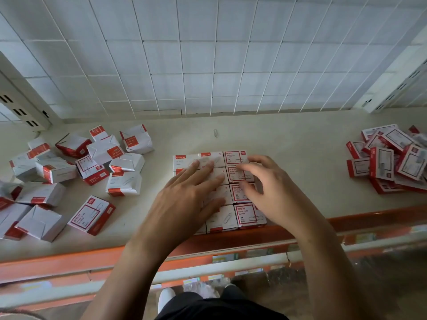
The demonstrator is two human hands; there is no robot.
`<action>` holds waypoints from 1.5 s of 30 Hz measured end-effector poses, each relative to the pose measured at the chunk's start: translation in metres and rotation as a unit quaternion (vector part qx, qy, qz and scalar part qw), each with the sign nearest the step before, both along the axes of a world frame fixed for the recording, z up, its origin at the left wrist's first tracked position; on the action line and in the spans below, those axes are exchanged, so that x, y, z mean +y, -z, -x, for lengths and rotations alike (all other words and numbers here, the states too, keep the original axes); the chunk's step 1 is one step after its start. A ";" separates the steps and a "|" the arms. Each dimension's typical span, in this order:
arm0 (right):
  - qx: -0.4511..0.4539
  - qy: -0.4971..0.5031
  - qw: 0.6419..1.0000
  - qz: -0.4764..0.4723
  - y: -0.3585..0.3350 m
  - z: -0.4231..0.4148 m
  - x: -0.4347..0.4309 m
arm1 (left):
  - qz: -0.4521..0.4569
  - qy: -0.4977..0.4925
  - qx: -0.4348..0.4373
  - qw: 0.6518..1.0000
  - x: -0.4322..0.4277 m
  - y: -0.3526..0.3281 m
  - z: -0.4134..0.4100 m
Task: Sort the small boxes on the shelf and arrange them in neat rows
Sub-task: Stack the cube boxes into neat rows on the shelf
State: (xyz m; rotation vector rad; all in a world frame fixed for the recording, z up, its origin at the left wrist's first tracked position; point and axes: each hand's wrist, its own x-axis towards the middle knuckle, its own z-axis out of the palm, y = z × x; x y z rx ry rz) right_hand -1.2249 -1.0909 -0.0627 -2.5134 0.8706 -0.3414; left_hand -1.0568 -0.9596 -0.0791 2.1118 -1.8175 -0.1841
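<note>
**clipfan:** Where were the hands at that point?

**shelfguy:** Both were on the neat block of boxes (249, 218), three columns wide. The left hand (184, 199) lay flat on top, fingers straight and spread, holding nothing. The right hand (272, 192) was clawed over the column just beside it, fingers curled onto the lids. Honestly couldn't tell if it actually had a box pinched.

**clipfan:** Boxes open or closed?

**shelfguy:** All looked closed, labels say paper clips. One loose paper clip (215, 133) lay on the shelf (300, 158) just past the fingertips.

**clipfan:** Any room around them?

**shelfguy:** Bare shelf on either side of the hands. Well out from the left hand was a jumbled heap (92, 158), and well out from the right a second heap (381, 162). The block's near row sat right at the orange front edge (69, 262) under the wrists, and the wire grid back (208, 65) stood beyond the fingertips.
</note>
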 end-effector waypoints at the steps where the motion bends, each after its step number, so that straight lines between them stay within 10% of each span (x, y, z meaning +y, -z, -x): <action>1: -0.007 0.009 1.000 0.019 -0.001 -0.001 0.000 | 0.006 -0.009 0.015 1.000 0.001 -0.001 -0.001; 9: -0.161 -0.085 0.983 0.018 -0.011 -0.054 0.036 | 0.072 -0.121 -0.010 0.990 0.059 -0.016 -0.025; 25: -0.168 -0.299 0.938 -0.056 -0.010 -0.164 0.121 | 0.111 -0.294 -0.022 0.949 0.187 -0.014 -0.085; 45: -0.009 -0.328 0.945 -0.022 0.006 -0.186 0.135 | 0.027 -0.132 -0.066 0.989 0.208 -0.002 -0.149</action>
